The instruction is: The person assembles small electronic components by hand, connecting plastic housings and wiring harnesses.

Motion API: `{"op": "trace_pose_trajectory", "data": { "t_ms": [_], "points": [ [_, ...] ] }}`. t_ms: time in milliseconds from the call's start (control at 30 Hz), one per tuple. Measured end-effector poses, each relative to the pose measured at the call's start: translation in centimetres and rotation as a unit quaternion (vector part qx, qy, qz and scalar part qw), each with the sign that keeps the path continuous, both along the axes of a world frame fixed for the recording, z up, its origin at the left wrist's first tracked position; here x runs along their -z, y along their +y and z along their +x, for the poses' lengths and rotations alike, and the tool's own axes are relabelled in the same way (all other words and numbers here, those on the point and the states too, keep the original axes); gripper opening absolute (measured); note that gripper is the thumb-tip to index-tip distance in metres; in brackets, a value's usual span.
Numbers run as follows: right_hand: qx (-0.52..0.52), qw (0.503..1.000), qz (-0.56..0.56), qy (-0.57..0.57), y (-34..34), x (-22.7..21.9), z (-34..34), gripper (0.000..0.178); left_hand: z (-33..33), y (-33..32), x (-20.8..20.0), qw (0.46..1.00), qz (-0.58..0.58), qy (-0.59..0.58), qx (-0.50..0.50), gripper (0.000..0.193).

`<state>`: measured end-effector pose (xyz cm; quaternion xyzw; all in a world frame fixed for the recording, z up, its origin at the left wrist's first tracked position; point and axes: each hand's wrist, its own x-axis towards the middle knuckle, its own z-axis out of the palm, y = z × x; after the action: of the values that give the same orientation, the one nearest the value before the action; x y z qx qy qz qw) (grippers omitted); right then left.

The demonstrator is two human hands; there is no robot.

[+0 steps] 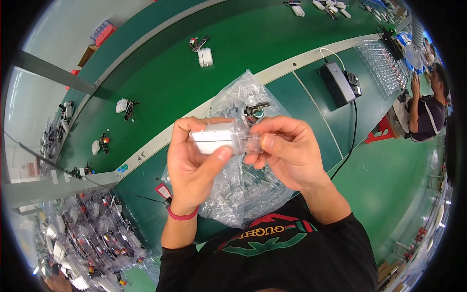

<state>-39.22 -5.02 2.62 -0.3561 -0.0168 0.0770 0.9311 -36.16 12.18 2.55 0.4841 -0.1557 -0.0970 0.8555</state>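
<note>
The left hand (192,163) grips a white casing (213,138) while, at its three o'clock end, the right hand (295,156) pinches what looks like a clear plastic piece (252,142).

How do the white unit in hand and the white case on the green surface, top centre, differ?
The white unit is gripped in the left hand; the white case lies untouched on the green surface. The white unit's long side runs across the picture; the white case's runs nearer up-and-down. The white unit appears larger than the white case. Both look boxy.
</note>
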Motion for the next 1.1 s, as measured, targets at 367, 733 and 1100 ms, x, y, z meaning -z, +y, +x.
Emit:
{"op": "trace_pose_trajectory", "data": {
  "t_ms": [367, 733, 1100],
  "points": [
    [-0.035, 0.999, 0.006, 0.029, 0.0, 0.9, -0.4, 0.016, -0.6, -0.4, -0.1, 0.998, 0.062, -0.029, 0.011, 0.04],
    [-0.067, 0.992, -0.107, -0.014, 0.1, 2.2, 0.2, 0.034, -0.9, -0.7, 0.6, 0.997, 0.046, -0.053, -0.023, 0.028],
    [-0.055, 0.991, -0.12, 0.0, 0.7, 1.8, 1.3, 0.041, 0.0, -0.6, 0.1, 0.991, 0.102, -0.037, -0.081, 0.028]
  ]
}}
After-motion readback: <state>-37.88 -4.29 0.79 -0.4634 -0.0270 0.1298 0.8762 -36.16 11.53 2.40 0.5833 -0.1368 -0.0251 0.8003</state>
